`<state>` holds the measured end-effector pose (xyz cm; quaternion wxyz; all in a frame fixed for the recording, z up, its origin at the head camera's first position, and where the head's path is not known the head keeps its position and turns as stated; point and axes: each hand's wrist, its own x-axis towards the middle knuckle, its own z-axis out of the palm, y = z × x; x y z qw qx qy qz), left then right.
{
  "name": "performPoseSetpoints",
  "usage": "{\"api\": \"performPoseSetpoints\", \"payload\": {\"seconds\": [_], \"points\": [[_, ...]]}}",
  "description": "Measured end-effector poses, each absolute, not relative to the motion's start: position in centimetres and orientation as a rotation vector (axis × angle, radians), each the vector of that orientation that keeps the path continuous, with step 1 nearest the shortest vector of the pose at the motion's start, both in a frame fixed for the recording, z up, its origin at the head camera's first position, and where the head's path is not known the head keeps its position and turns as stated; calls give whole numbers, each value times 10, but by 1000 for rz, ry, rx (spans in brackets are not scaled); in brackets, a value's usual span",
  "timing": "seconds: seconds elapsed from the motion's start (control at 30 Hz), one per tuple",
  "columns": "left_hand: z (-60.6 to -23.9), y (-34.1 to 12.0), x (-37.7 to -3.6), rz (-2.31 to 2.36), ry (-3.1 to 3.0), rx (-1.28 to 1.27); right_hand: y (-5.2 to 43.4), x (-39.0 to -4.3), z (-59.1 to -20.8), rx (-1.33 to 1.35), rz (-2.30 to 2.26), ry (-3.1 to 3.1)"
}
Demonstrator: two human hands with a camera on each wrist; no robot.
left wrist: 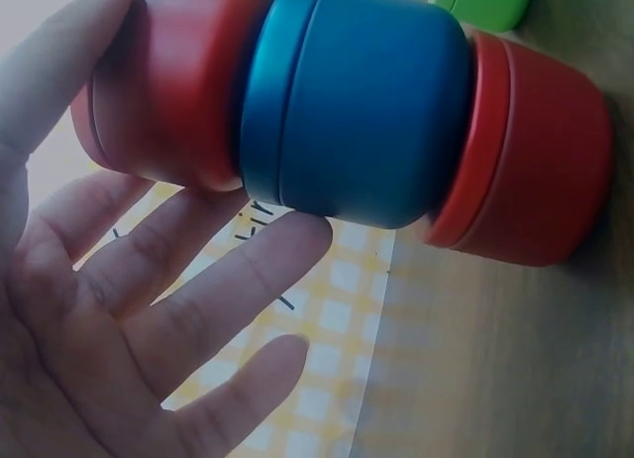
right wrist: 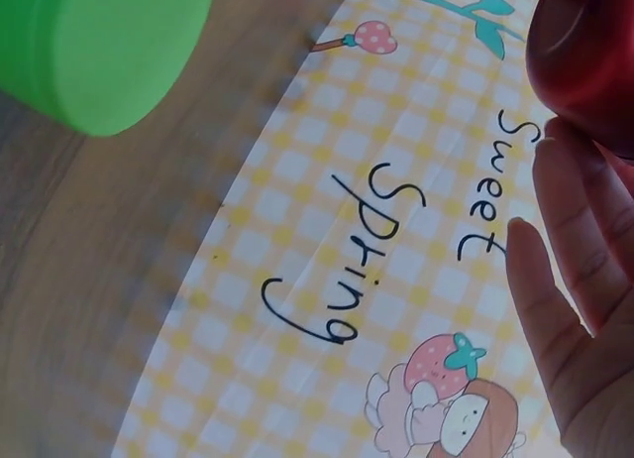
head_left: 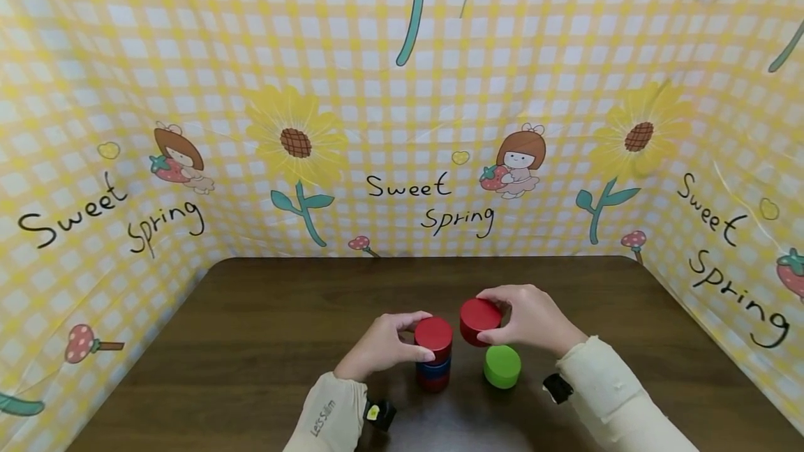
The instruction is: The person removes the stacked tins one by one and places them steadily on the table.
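A column of three round lidded tins stands on the table: a red tin [head_left: 433,337] on top, a blue tin [left wrist: 367,106] in the middle and another red tin [left wrist: 545,151] at the bottom. My left hand [head_left: 380,349] grips the top one between thumb and fingers, with the lower fingers spread beside the column in the left wrist view. Just right of the column, my right hand [head_left: 534,318] holds a separate red tin [head_left: 480,321] by its sides, raised above the tabletop. A green tin [head_left: 502,367] sits on the table below and nearer than that held tin.
The dark brown wooden table [head_left: 283,305] has rounded far corners. A yellow checked cloth [head_left: 402,117] printed with flowers and lettering rises behind it and along both sides. Small dark wrist cameras [head_left: 380,415] are strapped at both cream sleeves [head_left: 609,382].
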<state>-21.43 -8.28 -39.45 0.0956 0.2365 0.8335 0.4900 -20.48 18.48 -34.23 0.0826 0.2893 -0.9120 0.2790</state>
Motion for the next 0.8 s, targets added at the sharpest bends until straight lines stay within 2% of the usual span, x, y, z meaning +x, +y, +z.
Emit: {"api": "performPoseSetpoints", "payload": {"seconds": [0.8], "points": [[-394, -84, -215, 1418, 2507, 735, 213, -202, -348, 762, 899, -2722]]}}
